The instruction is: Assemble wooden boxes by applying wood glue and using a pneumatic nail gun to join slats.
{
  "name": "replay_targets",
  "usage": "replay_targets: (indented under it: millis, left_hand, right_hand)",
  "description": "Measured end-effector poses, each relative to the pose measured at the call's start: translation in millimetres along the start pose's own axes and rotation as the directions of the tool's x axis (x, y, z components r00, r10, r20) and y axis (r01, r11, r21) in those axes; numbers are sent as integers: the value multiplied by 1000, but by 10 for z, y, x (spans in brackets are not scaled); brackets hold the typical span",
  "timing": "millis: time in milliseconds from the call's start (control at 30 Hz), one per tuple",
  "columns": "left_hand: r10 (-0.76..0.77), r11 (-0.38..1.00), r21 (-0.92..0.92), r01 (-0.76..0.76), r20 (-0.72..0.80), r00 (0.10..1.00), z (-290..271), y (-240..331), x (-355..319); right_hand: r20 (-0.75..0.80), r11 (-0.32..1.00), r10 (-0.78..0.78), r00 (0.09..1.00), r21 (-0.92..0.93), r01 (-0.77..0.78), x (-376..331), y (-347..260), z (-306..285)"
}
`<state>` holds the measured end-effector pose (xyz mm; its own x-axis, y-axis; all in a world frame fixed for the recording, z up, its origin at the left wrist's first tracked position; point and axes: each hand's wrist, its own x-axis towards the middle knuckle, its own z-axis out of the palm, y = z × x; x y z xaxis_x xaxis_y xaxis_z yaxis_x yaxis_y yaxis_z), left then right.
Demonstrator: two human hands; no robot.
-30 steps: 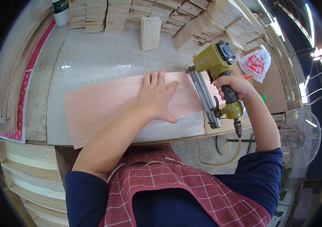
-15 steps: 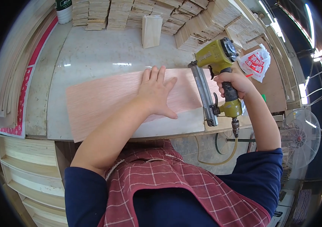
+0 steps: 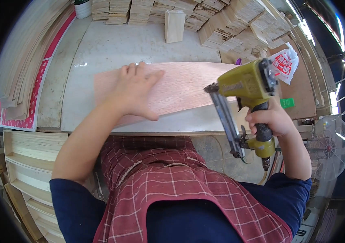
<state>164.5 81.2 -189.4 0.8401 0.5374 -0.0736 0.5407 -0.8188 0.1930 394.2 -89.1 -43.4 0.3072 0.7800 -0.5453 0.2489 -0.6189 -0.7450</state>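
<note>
A long, thin pinkish wood board (image 3: pixel 184 83) lies across the pale worktable (image 3: pixel 176 124). My left hand (image 3: pixel 134 91) rests on the board's left part with fingers and thumb spread; it is slightly blurred. In my right hand (image 3: pixel 273 118) is a yellow-green pneumatic nail gun (image 3: pixel 243 83), gripped by its black handle. Its silver magazine points down and toward me. The gun's nose is over the board's right part; whether it touches cannot be told. An air hose joins the bottom of the gun.
Stacked wood pieces (image 3: pixel 237 28) line the table's far side, with one small block (image 3: pixel 174 26) standing before them. Long thin sheets (image 3: pixel 22 60) lie at the left. A white plastic bag (image 3: pixel 285 62) and green item (image 3: pixel 287 103) sit right, near a fan (image 3: pixel 328 148). Wooden trays (image 3: pixel 36 158) are stacked lower left.
The board has shifted right and away from me. My left hand has slid left along it. The nail gun has come slightly to the right and lower, still in my right hand.
</note>
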Motion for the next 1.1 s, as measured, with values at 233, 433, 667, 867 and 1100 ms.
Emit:
replay_targets:
  millis: [233, 433, 667, 867, 1100]
  left_hand:
    - [-13, 1000, -19, 11, -78, 997, 126, 231, 190]
    - [-23, 998, -56, 20, -60, 998, 154, 226, 195]
    - [-21, 996, -83, 18, -43, 999, 147, 215, 193]
    - [-27, 995, -99, 21, -53, 998, 158, 209, 183]
    - [-17, 997, -71, 6, -150, 989, 282, 100, 113]
  right_hand:
    - [160, 995, 99, 982, -34, -95, -40, 117, 296]
    - [142, 993, 117, 983, -39, -113, -24, 115, 421]
    - [125, 990, 139, 982, -52, -133, 22, 131, 439]
    - [104, 987, 154, 983, -50, -150, 3, 115, 470]
    - [83, 994, 108, 991, -18, -107, 157, -99, 408]
